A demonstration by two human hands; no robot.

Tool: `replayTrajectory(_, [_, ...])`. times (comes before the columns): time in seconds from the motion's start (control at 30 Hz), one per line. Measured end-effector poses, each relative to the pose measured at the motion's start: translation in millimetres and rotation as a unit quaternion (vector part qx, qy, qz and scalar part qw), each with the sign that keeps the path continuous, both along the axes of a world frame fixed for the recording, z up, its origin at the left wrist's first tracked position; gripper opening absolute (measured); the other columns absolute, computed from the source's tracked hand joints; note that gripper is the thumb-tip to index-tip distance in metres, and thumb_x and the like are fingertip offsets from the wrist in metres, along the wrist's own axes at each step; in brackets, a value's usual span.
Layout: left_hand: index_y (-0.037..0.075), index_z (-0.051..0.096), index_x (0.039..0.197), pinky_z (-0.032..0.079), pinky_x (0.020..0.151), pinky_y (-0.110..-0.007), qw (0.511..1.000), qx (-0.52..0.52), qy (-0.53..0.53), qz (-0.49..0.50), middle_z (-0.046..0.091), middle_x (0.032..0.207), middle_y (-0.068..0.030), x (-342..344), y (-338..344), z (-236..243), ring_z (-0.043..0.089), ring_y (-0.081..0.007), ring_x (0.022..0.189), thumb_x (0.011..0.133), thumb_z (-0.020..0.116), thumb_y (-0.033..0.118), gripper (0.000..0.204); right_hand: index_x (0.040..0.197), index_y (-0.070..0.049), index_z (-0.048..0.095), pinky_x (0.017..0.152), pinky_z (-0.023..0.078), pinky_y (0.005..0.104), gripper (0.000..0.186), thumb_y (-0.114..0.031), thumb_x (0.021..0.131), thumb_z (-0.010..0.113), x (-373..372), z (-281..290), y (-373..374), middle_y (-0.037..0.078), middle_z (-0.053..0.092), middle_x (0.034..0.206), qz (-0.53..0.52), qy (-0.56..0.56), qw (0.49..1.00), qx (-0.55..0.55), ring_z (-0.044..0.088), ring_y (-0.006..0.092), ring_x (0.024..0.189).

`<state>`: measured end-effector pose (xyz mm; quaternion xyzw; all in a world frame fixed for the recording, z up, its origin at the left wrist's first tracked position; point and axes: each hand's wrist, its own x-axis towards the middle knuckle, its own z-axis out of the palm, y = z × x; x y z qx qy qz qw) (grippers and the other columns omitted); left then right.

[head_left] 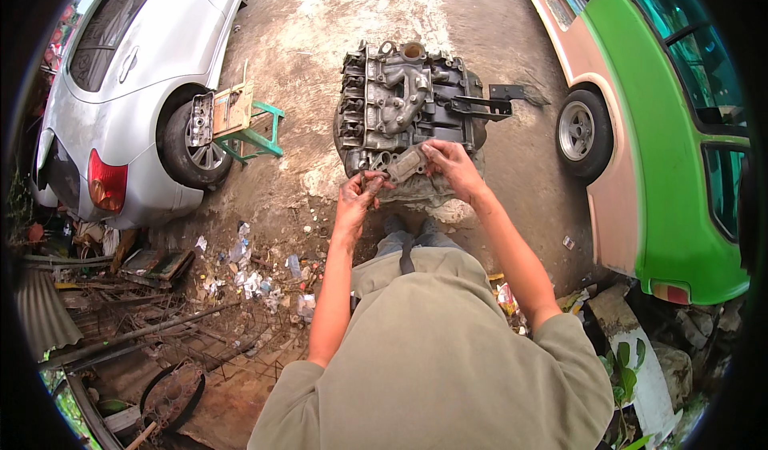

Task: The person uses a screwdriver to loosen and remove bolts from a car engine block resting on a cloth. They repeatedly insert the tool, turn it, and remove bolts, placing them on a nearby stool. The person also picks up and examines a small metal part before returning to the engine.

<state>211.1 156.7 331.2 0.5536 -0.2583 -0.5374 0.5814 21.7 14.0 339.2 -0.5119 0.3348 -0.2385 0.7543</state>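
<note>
Between my two hands is a grey metal engine part [406, 165], a small cast housing, held up over the near end of an engine block [396, 102]. My left hand [360, 198] pinches its left end with the fingertips. At its upper right end, my right hand [451, 166] grips it with thumb and fingers. The engine lies on the ground in front of me, with a curved intake pipe [412, 98] on its top and a black metal bracket [488, 104] sticking out to the right. The part covers the engine's near edge.
A silver car [152, 74] stands on the left, beside a small green-legged stool [260, 122] carrying a wooden board and a metal piece. A green and pink vehicle [640, 130] is on the right. Litter [256, 278] and scrap metal [160, 330] lie behind me to the left.
</note>
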Motion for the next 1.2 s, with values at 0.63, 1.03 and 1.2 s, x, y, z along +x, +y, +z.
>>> replayTrajectory(0.63, [0.008,0.060,0.096,0.033,0.049,-0.021,0.999,0.001,-0.008,0.041,0.067,0.076,-0.0019,-29,-25,6,0.052,-0.0041,0.060,0.092,0.072,0.019,0.016,0.101,-0.002,0.068,0.070,0.046,0.0242,0.027,-0.028,0.100,0.060,26,18,-37,-0.001,0.064,0.085,0.113,0.026,0.989,-0.092,0.057,0.0080,0.078])
replayTrajectory(1.03, [0.008,0.061,0.097,0.035,0.049,-0.022,0.994,0.015,0.035,0.105,0.070,0.082,-0.0052,-31,-26,-12,0.058,-0.0056,0.065,0.092,0.073,0.018,0.016,0.114,0.005,0.064,0.069,0.052,0.0265,0.026,-0.009,0.093,0.069,-11,-4,-4,0.005,0.068,0.091,0.044,-0.019,0.999,0.007,0.064,0.0109,0.078])
replayTrajectory(1.2, [0.009,0.060,0.099,0.036,0.049,-0.021,0.998,0.024,0.010,0.059,0.071,0.084,-0.0057,-28,-25,-19,0.062,-0.0061,0.070,0.091,0.073,0.016,0.017,0.118,0.004,0.064,0.071,0.052,0.0266,0.028,-0.008,0.093,0.068,-15,-5,-6,0.005,0.068,0.095,0.029,-0.038,0.999,0.016,0.062,0.0101,0.078])
